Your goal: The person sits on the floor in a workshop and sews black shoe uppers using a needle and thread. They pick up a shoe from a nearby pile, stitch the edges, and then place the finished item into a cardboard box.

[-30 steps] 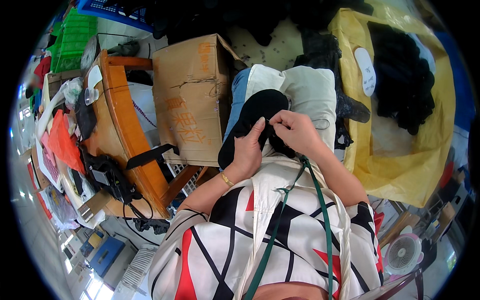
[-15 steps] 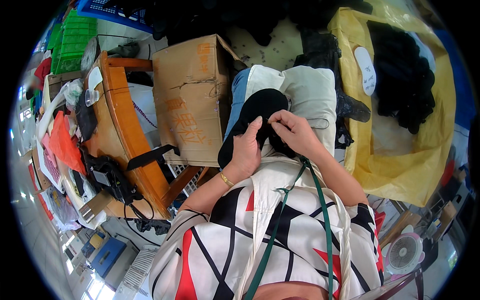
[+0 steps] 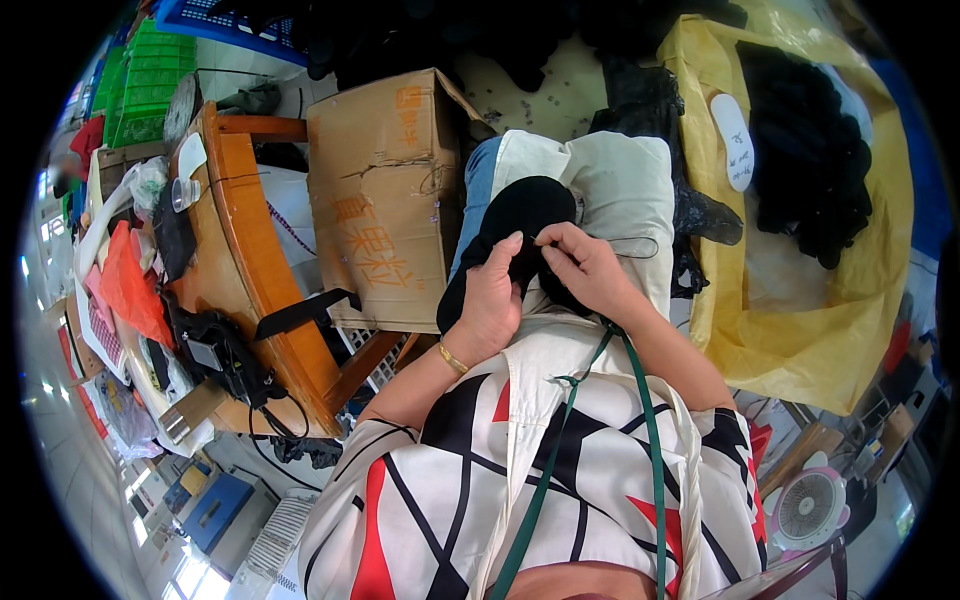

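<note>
A black, sole-shaped fabric piece (image 3: 537,205), like a slipper or shoe part, lies over the light cloth on my lap. My left hand (image 3: 490,300) is closed round its near side, thumb on top. At its right edge, my right hand (image 3: 590,268) pinches thumb and forefinger together. Whatever sits between those fingertips is too small to make out. Beside my right wrist, a thin dark loop (image 3: 635,247) shows against the light cloth (image 3: 625,185). More black material lies partly hidden beneath my hands.
On the left stand a cardboard box (image 3: 380,210) and a wooden table (image 3: 235,230) holding a black device (image 3: 215,350). To the right, a yellow bag (image 3: 800,350) contains black pieces (image 3: 810,160) and a white insole (image 3: 733,142). A pink-rimmed fan (image 3: 808,508) is at lower right.
Almost nothing differs. My right fingertips have shifted very slightly at the edge of the black fabric piece, while my left hand keeps its hold.
</note>
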A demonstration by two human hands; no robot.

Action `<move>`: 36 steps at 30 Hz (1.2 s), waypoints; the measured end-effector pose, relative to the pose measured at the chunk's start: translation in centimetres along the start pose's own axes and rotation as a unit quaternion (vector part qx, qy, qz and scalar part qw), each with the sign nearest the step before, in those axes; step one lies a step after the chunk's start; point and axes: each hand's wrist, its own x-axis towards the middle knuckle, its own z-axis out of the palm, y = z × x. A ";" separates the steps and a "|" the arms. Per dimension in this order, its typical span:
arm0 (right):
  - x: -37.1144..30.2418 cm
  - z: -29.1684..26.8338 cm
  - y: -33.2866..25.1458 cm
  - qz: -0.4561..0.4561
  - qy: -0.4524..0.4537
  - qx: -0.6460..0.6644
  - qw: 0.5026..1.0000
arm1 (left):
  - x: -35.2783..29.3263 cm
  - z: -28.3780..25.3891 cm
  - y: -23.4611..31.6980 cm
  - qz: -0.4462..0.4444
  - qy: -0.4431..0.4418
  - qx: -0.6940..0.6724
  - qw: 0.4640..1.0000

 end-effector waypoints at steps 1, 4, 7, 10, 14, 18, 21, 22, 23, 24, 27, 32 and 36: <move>0.0 0.1 0.2 -0.020 0.008 -0.005 1.000 | 0.0 0.0 0.1 -0.006 0.008 -0.001 1.000; 0.0 0.3 0.1 -0.031 0.013 -0.024 0.999 | -0.1 0.1 0.4 -0.030 0.026 -0.006 0.999; 0.1 0.6 0.4 -0.071 0.043 -0.044 0.996 | 0.3 0.3 0.6 -0.050 0.025 -0.012 0.998; 0.3 1.0 0.3 -0.070 0.059 -0.074 0.993 | 0.8 0.1 0.5 -0.044 0.006 -0.020 0.999; 0.4 1.8 -0.3 -0.063 0.066 -0.122 0.988 | 0.1 -0.3 0.7 -0.074 -0.012 0.034 0.997; 0.5 2.7 -2.5 0.016 0.072 -0.226 0.971 | -0.2 -1.7 -0.4 0.180 -0.117 0.318 0.923; 0.7 2.0 -3.0 0.023 0.080 -0.152 0.985 | 0.3 -0.1 -0.8 0.057 -0.085 0.041 0.994; 0.5 1.5 -3.8 0.065 0.055 -0.141 0.986 | -0.5 0.1 -0.4 0.050 -0.098 0.047 0.993; 1.0 1.7 -4.7 0.077 0.042 -0.113 0.990 | -1.0 0.0 0.0 0.041 -0.110 0.056 0.992; 1.0 1.7 -5.4 0.095 0.031 -0.088 0.991 | -0.9 -0.2 -0.2 0.020 -0.115 0.041 0.992; 1.2 1.0 -4.9 0.028 0.007 -0.148 0.989 | -1.6 0.4 -0.5 0.082 -0.081 0.034 0.993; 1.7 -0.2 -6.3 -0.098 0.038 -0.266 0.958 | -1.1 -0.1 -1.5 0.103 -0.110 0.055 0.987; 1.9 -0.3 -6.1 -0.083 -0.001 -0.203 0.976 | -1.4 0.1 -1.6 0.108 -0.105 0.119 0.981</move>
